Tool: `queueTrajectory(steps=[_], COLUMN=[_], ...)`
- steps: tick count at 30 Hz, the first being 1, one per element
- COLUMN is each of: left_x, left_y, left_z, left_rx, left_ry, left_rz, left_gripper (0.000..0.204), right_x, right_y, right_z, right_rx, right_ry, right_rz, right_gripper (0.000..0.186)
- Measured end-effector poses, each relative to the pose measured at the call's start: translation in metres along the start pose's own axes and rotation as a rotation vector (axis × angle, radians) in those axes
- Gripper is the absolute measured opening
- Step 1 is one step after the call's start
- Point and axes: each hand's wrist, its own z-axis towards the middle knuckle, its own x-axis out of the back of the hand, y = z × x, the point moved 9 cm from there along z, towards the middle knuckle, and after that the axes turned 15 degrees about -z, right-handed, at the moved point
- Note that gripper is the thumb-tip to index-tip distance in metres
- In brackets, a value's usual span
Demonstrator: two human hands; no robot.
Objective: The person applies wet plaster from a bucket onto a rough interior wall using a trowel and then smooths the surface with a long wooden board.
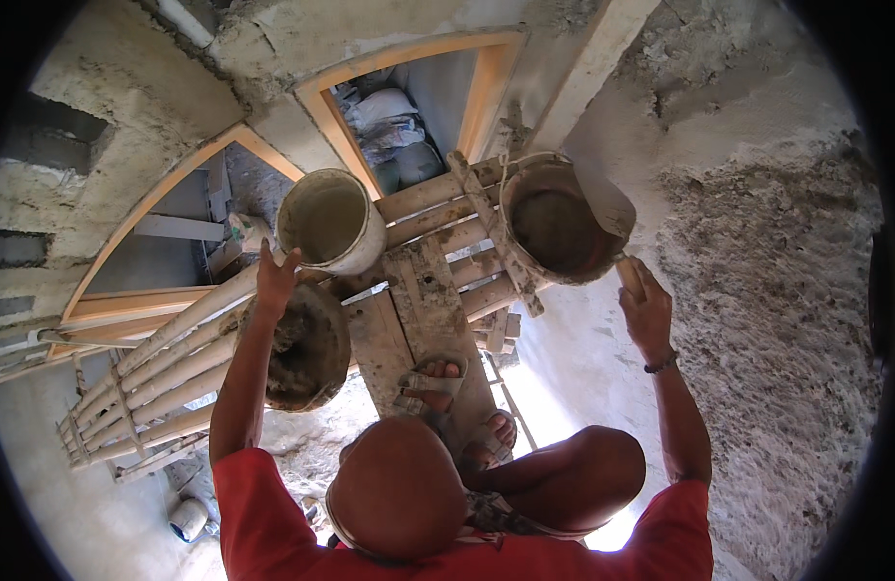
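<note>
Left hand grips the white bucket by its rim. Right hand closed on a trowel handle. Two mortar pans, one bucket.

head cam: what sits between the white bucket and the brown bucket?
Head view: scaffold poles and a mortar-caked plank lie between the white bucket and the brown bucket.

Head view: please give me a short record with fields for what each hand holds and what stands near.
Place: bamboo scaffold beside a rough plastered wall
Left hand: on the rim of a mortar-caked pan, just below a white bucket
Right hand: grip on the handle of a trowel
Near trowel: brown bucket tied to the poles
Feet: sandals on planks
</note>
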Motion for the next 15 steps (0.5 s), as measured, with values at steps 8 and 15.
queueTrajectory(steps=[8,15], left_x=[-0.041,-0.044], left_y=[0.034,0.026], left_z=[0.009,0.005], left_rx=[0.739,0.798], left_ry=[-0.008,0.069], left_rz=[-1.081,-1.285], left_gripper=[0.041,0.036], right_x=[-0.023,-0.045], right_y=[0.002,-0.044], right_z=[-0.038,-0.023], right_rx=[-0.274,-0.163], right_ry=[-0.243,-0.438], right_rz=[0.303,0.444], right_gripper=[0.048,0.049])
